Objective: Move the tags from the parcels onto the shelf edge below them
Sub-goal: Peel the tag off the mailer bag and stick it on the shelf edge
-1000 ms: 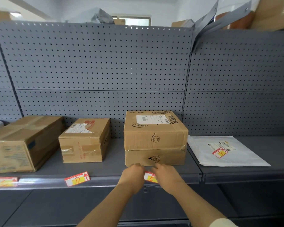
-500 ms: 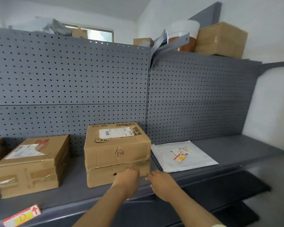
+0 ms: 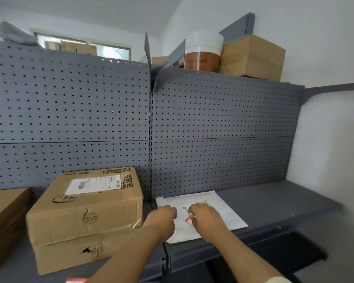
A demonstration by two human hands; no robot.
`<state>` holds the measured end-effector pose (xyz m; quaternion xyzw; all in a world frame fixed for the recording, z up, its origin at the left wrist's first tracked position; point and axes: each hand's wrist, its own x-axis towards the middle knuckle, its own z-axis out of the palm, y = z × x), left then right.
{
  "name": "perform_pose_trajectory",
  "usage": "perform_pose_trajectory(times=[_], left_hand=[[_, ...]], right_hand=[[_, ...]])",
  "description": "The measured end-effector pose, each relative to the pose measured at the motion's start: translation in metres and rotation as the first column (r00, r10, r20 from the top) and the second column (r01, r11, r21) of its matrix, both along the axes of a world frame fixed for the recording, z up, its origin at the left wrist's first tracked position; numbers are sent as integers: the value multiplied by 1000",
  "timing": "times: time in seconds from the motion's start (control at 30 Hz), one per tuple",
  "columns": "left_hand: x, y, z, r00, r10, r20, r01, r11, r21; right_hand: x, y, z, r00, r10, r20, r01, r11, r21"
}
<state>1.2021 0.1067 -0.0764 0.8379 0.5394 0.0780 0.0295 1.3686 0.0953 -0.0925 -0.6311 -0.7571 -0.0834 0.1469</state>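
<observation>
A flat white mailer [image 3: 223, 207] lies on the right grey shelf [image 3: 278, 205]. A red and white tag [image 3: 189, 219] sticks on its top. My right hand [image 3: 206, 218] rests on the mailer with its fingertips at the tag; whether the tag is pinched I cannot tell. My left hand [image 3: 161, 220] presses down on the mailer's left part with curled fingers. Two stacked cardboard boxes [image 3: 86, 213] stand to the left. A red tag [image 3: 76, 280] shows on the shelf edge at the bottom, below the boxes.
Another cardboard box [image 3: 2, 221] sits at the far left. Grey pegboard panels [image 3: 213, 129] back the shelves. On top stand a brown and white tub [image 3: 202, 52] and a carton [image 3: 251, 58]. A white wall [image 3: 331, 139] closes the right side.
The view has swung right and upward. Both hands left the shelf edge under the stacked boxes, where a tag stayed, and moved right onto the white mailer.
</observation>
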Motion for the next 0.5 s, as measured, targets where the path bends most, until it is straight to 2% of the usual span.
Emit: perform_pose_trajectory(times=[0.1, 0.27, 0.5], left_hand=[[21, 16, 7, 999, 41, 28, -41, 999, 12], [32, 36, 2, 996, 84, -12, -84, 996, -25], [41, 65, -3, 993, 104, -49, -107, 993, -42]], right_hand=[[25, 23, 8, 996, -46, -76, 46, 999, 0], [44, 51, 0, 999, -2, 34, 8, 986, -168], [50, 82, -15, 996, 81, 37, -72, 974, -214]])
